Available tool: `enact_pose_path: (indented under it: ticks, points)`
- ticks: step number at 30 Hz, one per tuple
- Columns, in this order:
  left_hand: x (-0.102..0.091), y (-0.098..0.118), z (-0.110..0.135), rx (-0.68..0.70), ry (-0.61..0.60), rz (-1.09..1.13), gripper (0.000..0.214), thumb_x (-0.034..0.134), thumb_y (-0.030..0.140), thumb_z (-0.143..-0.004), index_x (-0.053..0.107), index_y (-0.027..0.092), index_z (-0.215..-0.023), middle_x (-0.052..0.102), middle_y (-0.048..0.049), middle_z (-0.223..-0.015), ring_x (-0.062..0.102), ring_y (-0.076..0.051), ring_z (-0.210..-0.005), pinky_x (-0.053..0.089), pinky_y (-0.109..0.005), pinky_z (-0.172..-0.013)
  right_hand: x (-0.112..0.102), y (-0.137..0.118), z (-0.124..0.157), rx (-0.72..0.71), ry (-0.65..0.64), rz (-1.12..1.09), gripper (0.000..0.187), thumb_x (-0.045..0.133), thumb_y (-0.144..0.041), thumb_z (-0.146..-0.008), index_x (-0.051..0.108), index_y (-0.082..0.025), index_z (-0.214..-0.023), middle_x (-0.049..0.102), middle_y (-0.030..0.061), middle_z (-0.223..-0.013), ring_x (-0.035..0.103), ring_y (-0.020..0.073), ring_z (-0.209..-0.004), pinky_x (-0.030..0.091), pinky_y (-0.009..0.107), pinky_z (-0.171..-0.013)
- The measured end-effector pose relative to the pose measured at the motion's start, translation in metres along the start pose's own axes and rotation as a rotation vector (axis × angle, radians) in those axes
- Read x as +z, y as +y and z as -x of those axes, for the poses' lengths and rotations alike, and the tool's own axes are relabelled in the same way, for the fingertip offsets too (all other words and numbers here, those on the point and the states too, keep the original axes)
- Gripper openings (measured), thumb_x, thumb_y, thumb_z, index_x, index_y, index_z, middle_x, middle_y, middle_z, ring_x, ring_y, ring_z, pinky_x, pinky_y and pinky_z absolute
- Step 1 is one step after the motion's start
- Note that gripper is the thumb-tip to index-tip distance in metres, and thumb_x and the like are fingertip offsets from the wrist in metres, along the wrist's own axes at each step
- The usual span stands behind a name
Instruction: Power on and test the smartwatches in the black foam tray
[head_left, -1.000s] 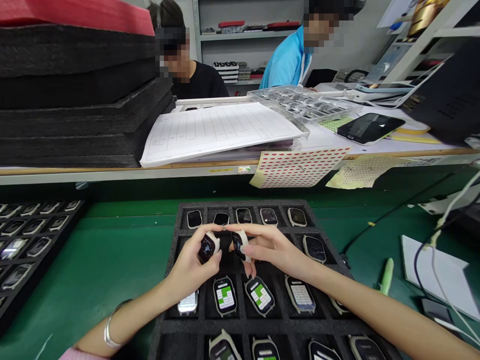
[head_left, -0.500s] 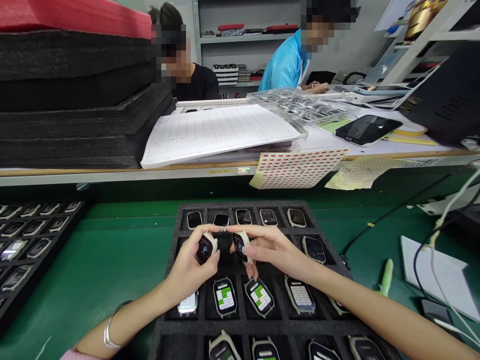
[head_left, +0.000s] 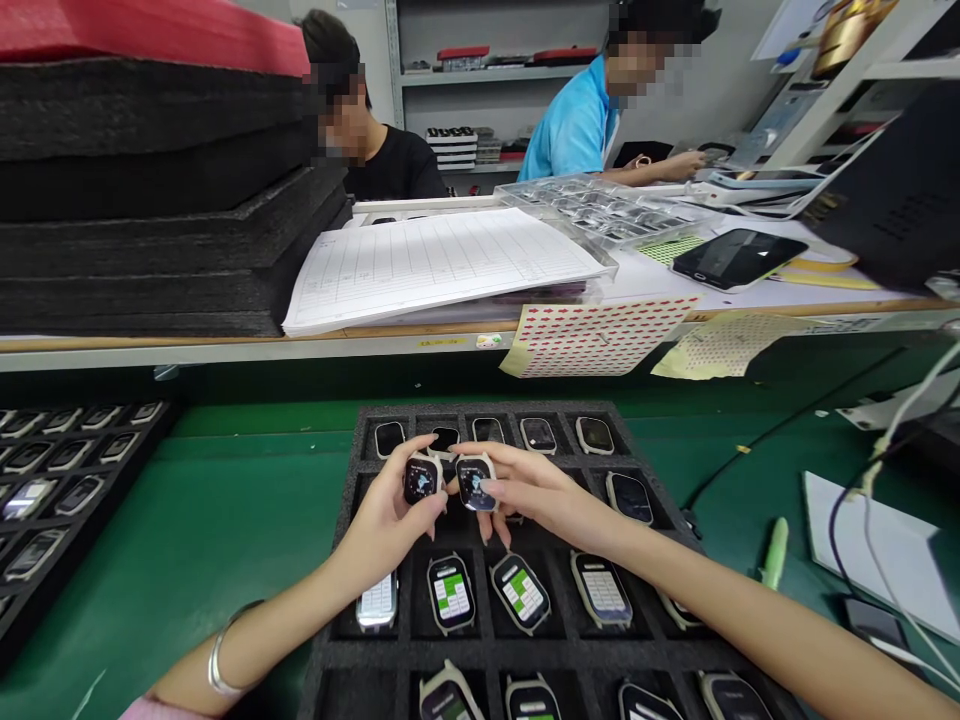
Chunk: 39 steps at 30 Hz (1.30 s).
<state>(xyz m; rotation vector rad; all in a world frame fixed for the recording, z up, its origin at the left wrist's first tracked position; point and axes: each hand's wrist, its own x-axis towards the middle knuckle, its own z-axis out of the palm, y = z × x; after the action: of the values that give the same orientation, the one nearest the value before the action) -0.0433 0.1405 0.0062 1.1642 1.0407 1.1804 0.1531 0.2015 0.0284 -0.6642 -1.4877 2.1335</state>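
Note:
My left hand [head_left: 386, 525] grips a small white-cased smartwatch body [head_left: 421, 478] with a lit dark screen. My right hand [head_left: 541, 495] pinches a second watch body [head_left: 474, 481] of the same kind. Both watches are held side by side, screens up, just above the second row of a black foam tray [head_left: 341, 520]. The tray holds several more watch bodies in its pockets: dark screens in the far row [head_left: 538, 433], lit green and white screens in the row nearer me [head_left: 452, 592].
A second black tray of watches [head_left: 45, 470] lies at the left on the green mat [head_left: 225, 510]. A green pen [head_left: 772, 550], cables and white paper [head_left: 870, 550] lie at right. A raised shelf carries foam sheets, a paper form, sticker sheets and a tablet. Two people sit behind it.
Both watches have turned from tilted sideways to screens facing up, and my hands have shifted slightly away from me with them brought closer together.

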Motion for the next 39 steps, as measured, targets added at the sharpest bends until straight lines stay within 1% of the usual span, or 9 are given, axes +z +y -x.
enact_pose_path:
  ticks: [3,7,11,16,22,26,30,34,39]
  points:
    - [-0.0015,-0.0006,0.0,-0.023,-0.008,0.136,0.043,0.053,0.02,-0.086,0.043,0.021,-0.128,0.058,-0.0028,-0.091,0.058,-0.016,-0.077,0.05,-0.027,-0.064,-0.0015,-0.0005,-0.001,0.02,0.039,0.001,0.041,0.06,-0.024,-0.085,0.05,-0.016,-0.124,0.063,0.0065,-0.091,0.065,0.0139,-0.062,0.051,0.02,-0.047]
    - [-0.0018,0.001,0.0012,-0.077,-0.025,0.249,0.039,0.045,0.017,-0.088,0.046,0.021,-0.127,0.06,-0.0071,-0.105,0.06,-0.021,-0.092,0.053,-0.032,-0.07,-0.0039,-0.0018,-0.0012,0.011,0.094,0.004,0.046,0.059,-0.019,-0.082,0.05,-0.016,-0.127,0.064,0.0063,-0.09,0.065,0.0139,-0.058,0.049,0.02,-0.043]
    - [-0.0016,0.0021,0.0008,-0.062,-0.03,0.243,0.038,0.045,0.014,-0.087,0.049,0.021,-0.124,0.061,-0.0068,-0.103,0.06,-0.021,-0.091,0.054,-0.034,-0.073,-0.0047,-0.0044,0.0003,0.002,0.112,0.012,0.055,0.059,-0.018,-0.082,0.044,-0.016,-0.134,0.067,0.0073,-0.089,0.068,0.0176,-0.06,0.052,0.021,-0.043]
    - [-0.0026,-0.0012,-0.0007,-0.028,-0.049,0.221,0.039,0.044,0.012,-0.087,0.049,0.023,-0.124,0.062,-0.0064,-0.105,0.06,-0.021,-0.095,0.056,-0.033,-0.072,-0.005,-0.0051,0.0016,-0.011,0.105,0.014,0.056,0.06,-0.02,-0.084,0.044,-0.016,-0.137,0.069,0.0099,-0.091,0.07,0.0196,-0.062,0.054,0.023,-0.045]
    - [-0.0017,0.0005,0.0011,-0.017,-0.045,0.189,0.038,0.045,0.014,-0.088,0.049,0.023,-0.124,0.063,-0.0062,-0.106,0.061,-0.021,-0.096,0.057,-0.032,-0.072,-0.005,-0.004,0.0016,-0.013,0.11,0.053,0.056,0.061,-0.027,-0.087,0.043,-0.016,-0.138,0.069,0.0085,-0.083,0.071,0.0211,-0.062,0.055,0.024,-0.045]
    - [-0.0004,0.0041,0.0015,-0.015,-0.031,0.145,0.034,0.048,0.019,-0.09,0.048,0.021,-0.124,0.062,-0.0072,-0.105,0.061,-0.021,-0.096,0.058,-0.032,-0.072,-0.0026,-0.0055,0.002,-0.025,0.132,0.098,0.059,0.064,-0.029,-0.086,0.042,-0.014,-0.138,0.07,0.0099,-0.086,0.071,0.021,-0.062,0.055,0.024,-0.046]
    - [0.0006,0.0053,-0.0005,0.011,0.001,0.103,0.032,0.053,0.023,-0.09,0.048,0.021,-0.122,0.062,-0.0058,-0.1,0.062,-0.019,-0.09,0.059,-0.029,-0.068,-0.0021,-0.007,0.0021,-0.044,0.149,0.11,0.053,0.063,-0.031,-0.087,0.046,-0.015,-0.135,0.07,0.0122,-0.095,0.07,0.0188,-0.06,0.054,0.022,-0.043]
    - [0.0009,0.0052,-0.0025,0.018,0.03,0.099,0.03,0.057,0.025,-0.089,0.05,0.021,-0.118,0.062,-0.0041,-0.094,0.064,-0.021,-0.091,0.058,-0.027,-0.063,-0.0054,-0.0075,0.001,-0.074,0.159,0.105,0.05,0.062,-0.031,-0.088,0.048,-0.016,-0.133,0.07,0.0121,-0.098,0.069,0.0174,-0.056,0.052,0.02,-0.039]
    - [0.0004,0.0067,-0.0018,0.014,0.038,0.109,0.032,0.057,0.032,-0.089,0.05,0.019,-0.117,0.064,-0.006,-0.093,0.066,-0.023,-0.089,0.058,-0.029,-0.062,-0.0073,-0.0081,-0.0002,-0.087,0.21,0.085,0.049,0.06,-0.033,-0.089,0.047,-0.016,-0.133,0.07,0.0123,-0.099,0.069,0.0171,-0.055,0.052,0.021,-0.039]
